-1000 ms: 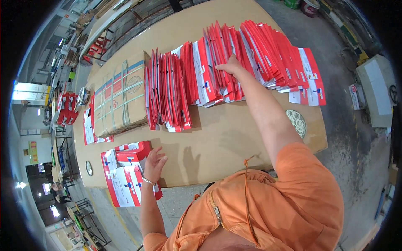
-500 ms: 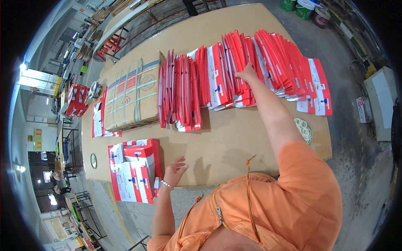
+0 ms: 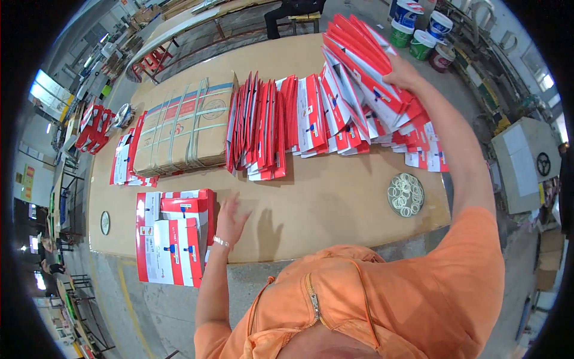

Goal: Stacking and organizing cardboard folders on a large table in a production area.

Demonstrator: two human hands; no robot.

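A long row of red-and-white flat card folders [image 3: 310, 116] leans on edge across the table. At its right end my right hand [image 3: 404, 73] grips a thick bundle of these folders [image 3: 366, 66], which is tilted up and fanned out above the rest; part of the fingers is hidden behind it. More folders [image 3: 431, 157] lie flat below the bundle. My left hand [image 3: 230, 221], fingers apart and holding nothing, hovers next to a flat pile of the same folders [image 3: 173, 239] at the near left.
A strapped cardboard carton [image 3: 182, 128] stands left of the row, with more folders [image 3: 124, 157] beyond it. A round dish of pale rings [image 3: 406, 195] sits at the right, a small round dish [image 3: 105, 222] at the left edge. Paint buckets [image 3: 422, 43] and a seated person [image 3: 293, 12] are past the table.
My right hand has moved right and outward from the middle of the row, and a bundle of folders there is now raised and tilted. My left hand stays near the pile.
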